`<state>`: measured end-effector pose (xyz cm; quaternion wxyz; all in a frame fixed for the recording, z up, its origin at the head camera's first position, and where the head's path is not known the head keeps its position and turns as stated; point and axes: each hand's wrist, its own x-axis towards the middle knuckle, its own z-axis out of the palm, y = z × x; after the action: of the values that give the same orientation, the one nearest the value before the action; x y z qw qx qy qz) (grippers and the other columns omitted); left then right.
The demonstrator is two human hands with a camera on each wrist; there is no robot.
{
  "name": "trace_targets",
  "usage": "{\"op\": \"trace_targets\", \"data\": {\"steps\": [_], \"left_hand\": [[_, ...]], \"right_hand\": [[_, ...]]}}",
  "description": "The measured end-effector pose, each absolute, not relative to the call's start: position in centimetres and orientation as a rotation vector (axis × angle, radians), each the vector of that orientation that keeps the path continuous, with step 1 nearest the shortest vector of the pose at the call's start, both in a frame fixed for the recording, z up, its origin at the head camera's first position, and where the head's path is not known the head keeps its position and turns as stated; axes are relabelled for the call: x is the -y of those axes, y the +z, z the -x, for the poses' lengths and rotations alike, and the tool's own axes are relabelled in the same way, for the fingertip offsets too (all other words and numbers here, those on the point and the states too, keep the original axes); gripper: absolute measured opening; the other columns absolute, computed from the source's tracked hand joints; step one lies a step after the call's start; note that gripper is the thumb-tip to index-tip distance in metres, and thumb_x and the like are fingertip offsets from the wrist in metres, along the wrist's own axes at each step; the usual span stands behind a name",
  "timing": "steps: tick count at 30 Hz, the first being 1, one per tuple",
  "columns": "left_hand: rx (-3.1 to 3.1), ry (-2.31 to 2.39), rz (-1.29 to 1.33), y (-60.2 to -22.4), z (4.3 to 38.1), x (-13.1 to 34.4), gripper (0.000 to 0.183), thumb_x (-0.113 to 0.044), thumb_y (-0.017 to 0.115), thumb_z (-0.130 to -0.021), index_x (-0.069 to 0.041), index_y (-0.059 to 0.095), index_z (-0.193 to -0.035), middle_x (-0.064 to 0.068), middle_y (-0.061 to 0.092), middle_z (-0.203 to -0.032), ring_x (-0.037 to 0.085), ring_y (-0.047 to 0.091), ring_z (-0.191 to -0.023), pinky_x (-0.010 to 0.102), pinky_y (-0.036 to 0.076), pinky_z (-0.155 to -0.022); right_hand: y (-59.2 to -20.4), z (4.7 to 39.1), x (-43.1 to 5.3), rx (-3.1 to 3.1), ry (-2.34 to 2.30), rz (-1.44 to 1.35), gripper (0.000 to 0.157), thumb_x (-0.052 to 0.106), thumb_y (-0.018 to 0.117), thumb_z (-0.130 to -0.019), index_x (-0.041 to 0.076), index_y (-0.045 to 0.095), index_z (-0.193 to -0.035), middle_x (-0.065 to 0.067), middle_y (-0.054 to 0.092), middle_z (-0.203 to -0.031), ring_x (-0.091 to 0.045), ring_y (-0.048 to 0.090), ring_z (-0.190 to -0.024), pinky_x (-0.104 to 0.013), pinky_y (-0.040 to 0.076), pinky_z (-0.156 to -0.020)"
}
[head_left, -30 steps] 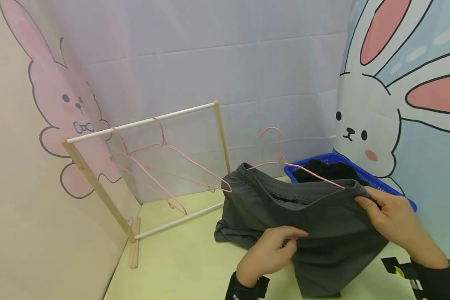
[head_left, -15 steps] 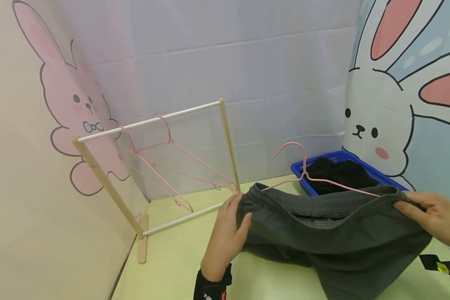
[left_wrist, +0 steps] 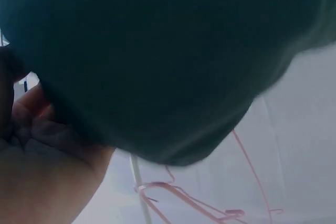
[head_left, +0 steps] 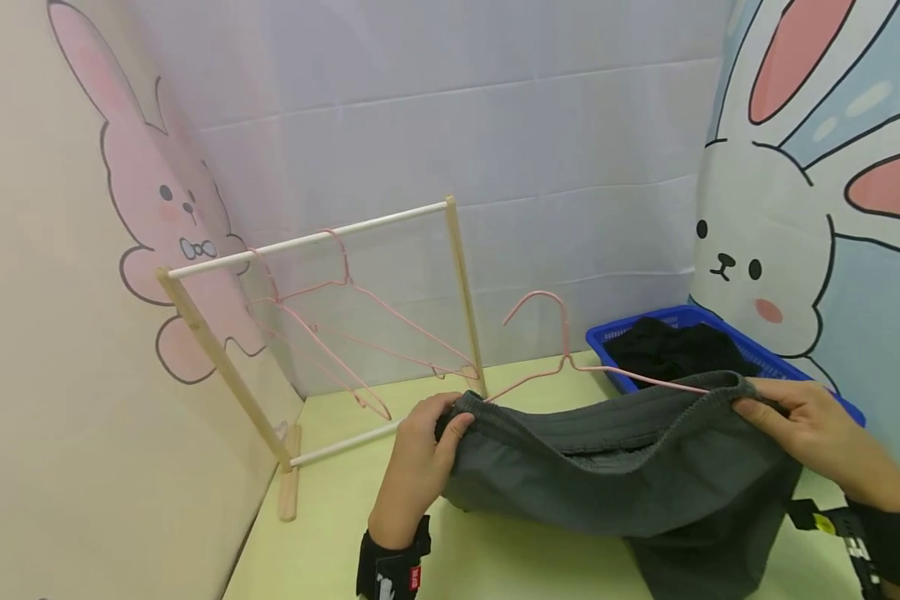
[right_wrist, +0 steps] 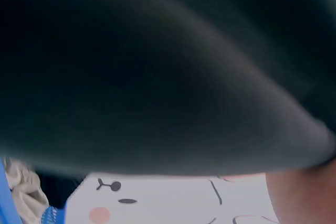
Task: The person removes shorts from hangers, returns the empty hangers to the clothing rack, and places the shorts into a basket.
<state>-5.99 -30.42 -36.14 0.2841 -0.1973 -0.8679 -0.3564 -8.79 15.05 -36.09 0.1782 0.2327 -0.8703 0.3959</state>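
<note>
Dark grey shorts with an elastic waistband are stretched between both hands in the head view. Inside the waistband sits a pink wire hanger, its hook and shoulders showing above the cloth and its lower part hidden. My left hand grips the left end of the waistband, thumb in front. At the right end, my right hand pinches the waistband next to the hanger's tip. The shorts' cloth fills much of the left wrist view, and dark cloth covers most of the right wrist view.
A small rack of wooden posts and white bars stands at the left, with two pink hangers on its top bar. Behind the shorts at the right is a blue basket holding black cloth. Curtains and printed rabbit walls surround the table.
My left hand has gone from in front of the shorts to their left waistband end and grips it. The hanger and shorts rose toward the right, then shifted back left; the leg hangs lower.
</note>
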Motion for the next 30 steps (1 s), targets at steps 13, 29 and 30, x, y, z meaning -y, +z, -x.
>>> {"op": "trace_targets", "data": {"steps": [13, 29, 30], "left_hand": [[2.144, -0.901, 0.444, -35.6, 5.8, 32.5, 0.018, -0.019, 0.071, -0.099, -0.008, 0.073, -0.113, 0.004, 0.072, -0.105, 0.018, 0.070, -0.099, 0.040, 0.058, -0.085], [2.132, -0.790, 0.409, -34.7, 5.2, 32.5, 0.019, -0.022, 0.068, -0.101, -0.010, 0.074, -0.114, 0.003, 0.074, -0.106, 0.019, 0.072, -0.100, 0.041, 0.059, -0.086], [2.131, -0.786, 0.421, -34.6, 5.3, 32.4, 0.019, -0.022, 0.068, -0.101, -0.010, 0.074, -0.114, 0.003, 0.074, -0.106, 0.019, 0.072, -0.101, 0.040, 0.059, -0.087]], "right_hand": [[-37.1, 10.8, -10.4, 2.219, 0.990, -0.712, 0.024, 0.003, 0.077, -0.091, 0.017, 0.077, -0.111, 0.023, 0.069, -0.101, 0.006, 0.060, -0.081, -0.009, 0.045, -0.072], [-37.4, 11.4, -8.2, 2.051, 1.043, -0.735, 0.027, -0.012, 0.071, -0.089, 0.009, 0.078, -0.105, 0.027, 0.066, -0.103, 0.010, 0.058, -0.083, -0.007, 0.044, -0.073], [-37.5, 11.3, -8.1, 2.051, 1.052, -0.738, 0.027, -0.012, 0.071, -0.090, 0.009, 0.078, -0.106, 0.027, 0.066, -0.103, 0.010, 0.059, -0.084, -0.008, 0.044, -0.072]]}}
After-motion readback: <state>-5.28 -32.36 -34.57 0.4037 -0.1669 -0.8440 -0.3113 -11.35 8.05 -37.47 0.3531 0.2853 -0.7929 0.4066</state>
